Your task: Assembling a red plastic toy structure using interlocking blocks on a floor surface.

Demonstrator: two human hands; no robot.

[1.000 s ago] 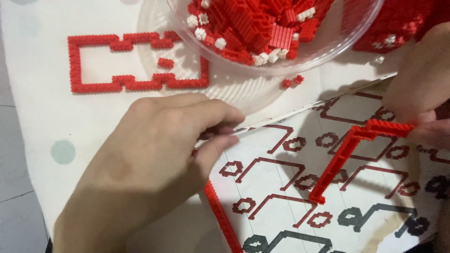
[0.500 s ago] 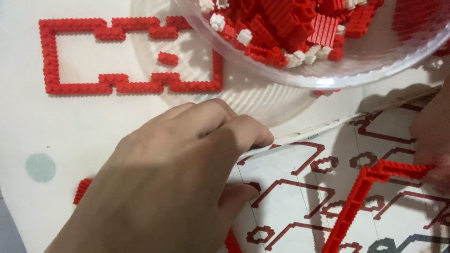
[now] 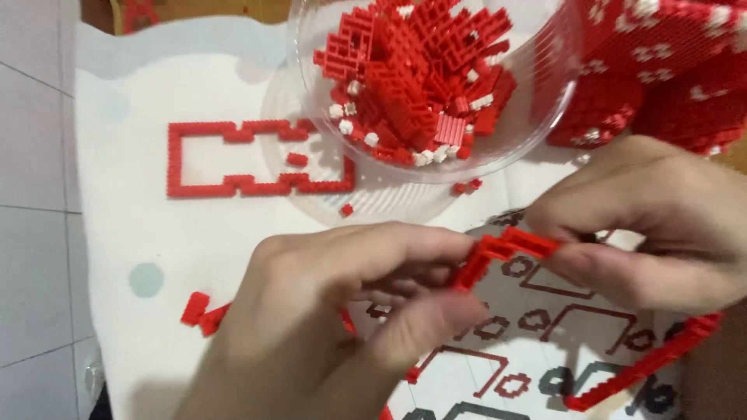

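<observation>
Left hand [image 3: 327, 327], nearest the camera: fingers curled, thumb and fingertips pinching the lower end of a bent red brick strip [image 3: 498, 255]; right hand [image 3: 661, 233]: thumb and forefinger pinching the strip's upper end; item held between both hands, just above a printed pattern sheet [image 3: 545, 350].

Risk, as a judgement: the strip is 1 brick wide and angled; uneven pressure from either pinch could snap it at the bend or shed small bricks onto the sheet.

Pattern sheet: flat paper, dark red and grey outline shapes; a longer curved red strip [image 3: 646, 364] lies on it near the right hand.

Loose red bricks [image 3: 204, 313]: 2 or so, on a white cloth [image 3: 132, 210] left of the left hand.

Rectangular red brick outline [image 3: 233, 159]: flat on the cloth, studded, partly under the bowl.

Clear plastic bowl [image 3: 537, 117]: round, glossy, heaped with red and a few white bricks.

Large red built piece [image 3: 661, 78]: farthest right, studded, white specks.
</observation>
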